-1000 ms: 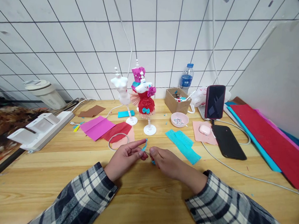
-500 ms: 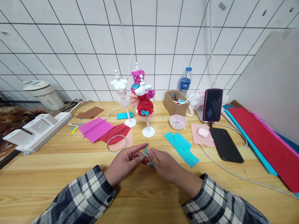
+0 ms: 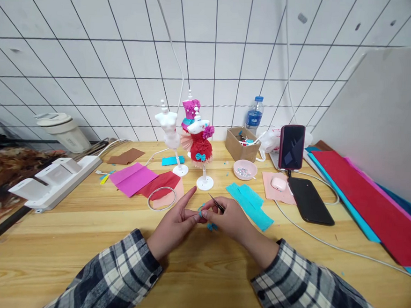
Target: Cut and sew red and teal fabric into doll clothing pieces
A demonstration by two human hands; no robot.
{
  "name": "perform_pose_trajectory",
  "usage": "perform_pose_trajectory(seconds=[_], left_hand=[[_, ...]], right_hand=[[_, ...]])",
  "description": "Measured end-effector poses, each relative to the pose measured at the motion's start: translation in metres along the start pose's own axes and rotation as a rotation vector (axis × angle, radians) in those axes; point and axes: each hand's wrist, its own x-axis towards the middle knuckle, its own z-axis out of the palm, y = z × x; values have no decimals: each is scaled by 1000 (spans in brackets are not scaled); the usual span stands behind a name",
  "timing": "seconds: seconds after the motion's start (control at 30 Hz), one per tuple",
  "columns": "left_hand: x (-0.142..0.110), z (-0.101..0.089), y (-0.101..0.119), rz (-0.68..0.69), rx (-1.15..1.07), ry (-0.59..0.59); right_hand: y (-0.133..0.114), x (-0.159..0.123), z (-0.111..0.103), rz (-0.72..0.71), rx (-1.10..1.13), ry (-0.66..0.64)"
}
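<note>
At the middle of the table, my left hand pinches a small piece of blue crepe paper between thumb and a curled finger, its index finger stretched out and up. My right hand meets it there, thumb and finger closed at the same paper. Dark pointed tweezers lie in the right hand's grip, tip towards the mannequins. Under the right fingers shows a blue paper bow. Beyond stands a small mannequin in a red paper dress with a blue bow.
Behind are a bare white mannequin and another in magenta. Blue paper strips, a pink bowl of beads and a cardboard box lie right. Magenta paper and a ring lie left; a phone lies further right.
My left index finger has lifted away from the blue paper and points up. The tweezers have turned into view in my right hand, tip away from the paper. The view has tilted slightly up.
</note>
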Motion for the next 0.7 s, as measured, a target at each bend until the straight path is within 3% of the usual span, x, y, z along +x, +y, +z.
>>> perform_pose_trajectory(seconds=[0.13, 0.27, 0.37, 0.53, 0.7], left_hand=[[-1, -3, 0, 65, 209, 1], [-3, -15, 13, 292, 644, 18], [-3, -18, 22, 425, 809, -41], [-2, -13, 22, 455, 846, -60], [-5, -11, 21, 325, 682, -139]], right_hand=[[-2, 1, -4, -37, -64, -13], [-8, -1, -15, -217, -257, -50], [-10, -6, -17, -290, -337, -101], [-12, -10, -16, -322, -386, -128], [-15, -11, -17, -317, -412, -103]])
